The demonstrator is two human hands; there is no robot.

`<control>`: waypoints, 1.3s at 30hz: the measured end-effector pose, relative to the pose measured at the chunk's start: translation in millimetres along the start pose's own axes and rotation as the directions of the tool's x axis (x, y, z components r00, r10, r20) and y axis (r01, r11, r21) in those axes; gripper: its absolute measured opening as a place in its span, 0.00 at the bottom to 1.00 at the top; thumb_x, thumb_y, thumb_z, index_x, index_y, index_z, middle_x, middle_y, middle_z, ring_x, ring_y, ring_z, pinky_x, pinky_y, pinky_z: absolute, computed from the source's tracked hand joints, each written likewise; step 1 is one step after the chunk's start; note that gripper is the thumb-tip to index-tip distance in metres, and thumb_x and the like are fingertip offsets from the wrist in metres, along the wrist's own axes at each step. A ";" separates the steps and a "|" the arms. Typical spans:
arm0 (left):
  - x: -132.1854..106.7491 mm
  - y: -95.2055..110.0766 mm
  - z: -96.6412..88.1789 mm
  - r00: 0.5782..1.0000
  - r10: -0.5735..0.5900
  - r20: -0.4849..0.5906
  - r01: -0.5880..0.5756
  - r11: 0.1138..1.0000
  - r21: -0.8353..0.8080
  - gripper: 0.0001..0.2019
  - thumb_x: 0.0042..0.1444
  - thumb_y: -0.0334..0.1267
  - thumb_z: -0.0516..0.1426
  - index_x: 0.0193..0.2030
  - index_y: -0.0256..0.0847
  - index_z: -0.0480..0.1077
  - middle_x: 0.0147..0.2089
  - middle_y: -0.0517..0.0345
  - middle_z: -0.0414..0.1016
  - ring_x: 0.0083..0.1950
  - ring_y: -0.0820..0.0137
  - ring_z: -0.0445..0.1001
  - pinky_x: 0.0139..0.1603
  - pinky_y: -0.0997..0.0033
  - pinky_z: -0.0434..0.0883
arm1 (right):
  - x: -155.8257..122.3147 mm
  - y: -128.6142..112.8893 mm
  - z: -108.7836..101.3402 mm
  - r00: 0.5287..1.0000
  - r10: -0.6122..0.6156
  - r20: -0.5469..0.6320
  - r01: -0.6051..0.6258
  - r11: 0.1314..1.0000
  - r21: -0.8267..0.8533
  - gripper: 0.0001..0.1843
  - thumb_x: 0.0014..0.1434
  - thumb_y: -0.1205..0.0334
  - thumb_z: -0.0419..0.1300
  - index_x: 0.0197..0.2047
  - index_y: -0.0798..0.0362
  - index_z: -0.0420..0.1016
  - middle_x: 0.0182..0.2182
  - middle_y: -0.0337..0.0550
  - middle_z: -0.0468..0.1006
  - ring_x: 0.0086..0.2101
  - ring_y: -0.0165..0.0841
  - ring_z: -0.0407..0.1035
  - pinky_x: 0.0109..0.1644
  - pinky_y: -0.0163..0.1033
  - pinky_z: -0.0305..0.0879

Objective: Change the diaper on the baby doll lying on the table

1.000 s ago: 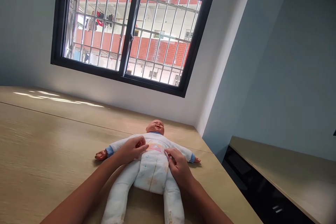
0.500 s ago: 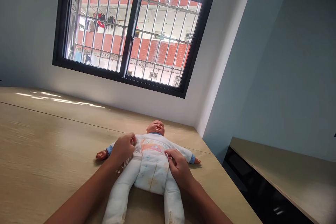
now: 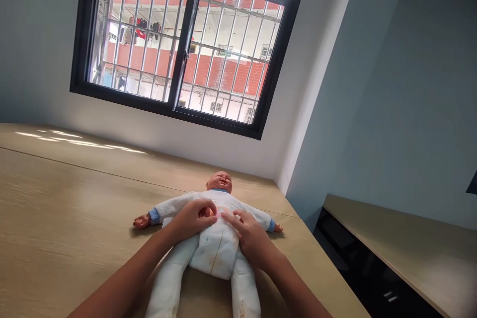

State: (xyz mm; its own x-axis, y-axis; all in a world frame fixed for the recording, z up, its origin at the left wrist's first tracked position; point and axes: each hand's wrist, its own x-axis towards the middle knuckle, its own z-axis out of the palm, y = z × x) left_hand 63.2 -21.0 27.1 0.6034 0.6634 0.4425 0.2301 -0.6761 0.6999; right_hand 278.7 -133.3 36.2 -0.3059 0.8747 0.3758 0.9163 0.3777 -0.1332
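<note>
A baby doll (image 3: 219,182) in a white suit with blue cuffs lies on its back on the wooden table (image 3: 74,208), arms spread and legs towards me. A white diaper (image 3: 214,253) is wrapped round its hips. My left hand (image 3: 192,218) rests on the doll's belly at the diaper's top edge, fingers curled and pressing on the waistband. My right hand (image 3: 248,236) lies on the diaper's right side, fingers pinching at the waistband close to the left hand's fingertips.
A barred window (image 3: 186,44) fills the wall behind the table. To the right, past a gap, stands a second wooden surface (image 3: 402,248) over a dark cabinet front (image 3: 365,278). The table's right edge runs close to the doll's arm.
My left hand moved from the doll's left side back onto the belly. My right hand's fingers slid towards the middle, so both hands now meet at the diaper's waistband.
</note>
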 end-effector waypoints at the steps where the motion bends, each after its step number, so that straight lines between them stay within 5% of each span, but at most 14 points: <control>1: 0.1 -0.4 -0.5 1.000 0.000 0.004 0.000 1.000 0.002 0.09 0.56 0.43 0.60 0.36 0.39 0.75 0.29 0.63 0.67 0.31 0.72 0.64 0.33 0.73 0.62 | 0.7 -2.7 -2.3 1.000 0.021 0.014 -0.020 1.000 -0.020 0.38 0.58 0.76 0.51 0.69 0.40 0.64 0.59 0.49 0.71 0.53 0.44 0.68 0.56 0.50 0.70; 6: 0.9 -0.5 -3.0 1.000 0.013 0.014 -0.013 1.000 0.006 0.08 0.56 0.42 0.59 0.37 0.39 0.75 0.29 0.62 0.68 0.32 0.71 0.66 0.34 0.73 0.62 | 0.5 -10.1 -7.4 0.994 0.106 -0.020 -0.107 0.994 -0.027 0.31 0.60 0.74 0.51 0.63 0.44 0.71 0.57 0.45 0.75 0.53 0.43 0.69 0.52 0.45 0.71; 17: 0.5 0.9 -3.8 0.999 0.031 0.014 -0.031 0.999 0.041 0.09 0.56 0.42 0.58 0.38 0.39 0.75 0.29 0.62 0.69 0.32 0.71 0.66 0.33 0.73 0.62 | 5.1 5.6 17.2 0.936 0.065 -0.346 -0.017 0.990 0.140 0.20 0.65 0.72 0.50 0.52 0.49 0.78 0.43 0.48 0.77 0.45 0.38 0.70 0.51 0.43 0.70; 25: 1.3 -8.5 -2.0 0.998 0.062 0.004 -0.062 0.994 0.092 0.11 0.56 0.44 0.58 0.38 0.40 0.76 0.29 0.61 0.70 0.31 0.71 0.67 0.31 0.73 0.62 | 3.7 3.9 14.9 0.986 -0.068 -0.150 0.072 0.997 0.023 0.27 0.65 0.71 0.51 0.63 0.43 0.72 0.55 0.49 0.76 0.53 0.42 0.67 0.58 0.51 0.67; 39: -1.3 -14.9 -0.3 0.994 0.107 0.003 -0.107 0.990 0.090 0.11 0.56 0.42 0.59 0.39 0.38 0.78 0.30 0.59 0.73 0.32 0.71 0.68 0.32 0.74 0.63 | 3.4 10.0 23.3 0.965 0.007 -0.262 0.038 0.985 0.168 0.16 0.63 0.68 0.50 0.45 0.54 0.80 0.44 0.48 0.82 0.46 0.39 0.72 0.53 0.42 0.65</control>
State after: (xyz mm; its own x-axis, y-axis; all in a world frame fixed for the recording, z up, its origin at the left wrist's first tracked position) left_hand 58.8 -11.7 16.3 0.6269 0.5865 0.5129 0.2322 -0.7690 0.5956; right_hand 280.8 -119.5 14.8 -0.2207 0.7672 0.6023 0.8477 0.4563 -0.2706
